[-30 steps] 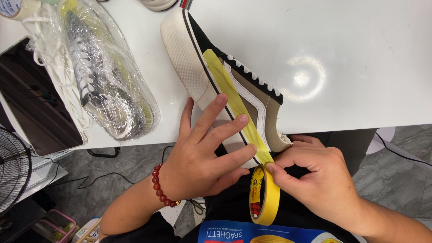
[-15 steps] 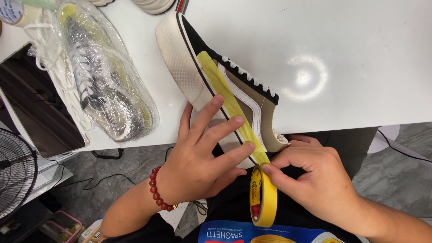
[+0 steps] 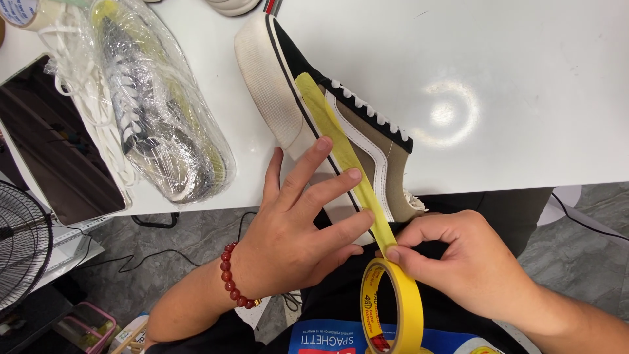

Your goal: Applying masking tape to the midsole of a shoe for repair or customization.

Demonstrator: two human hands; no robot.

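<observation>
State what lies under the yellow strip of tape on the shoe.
The yellow tape strip runs along the sneaker's side, over black upper and white sole edge. The left hand presses it down; the covered surface itself cannot be seen.

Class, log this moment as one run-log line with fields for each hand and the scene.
left hand: presses yellow tape strip on sneaker | right hand: holds tape roll | wrapped shoe on white table
</observation>
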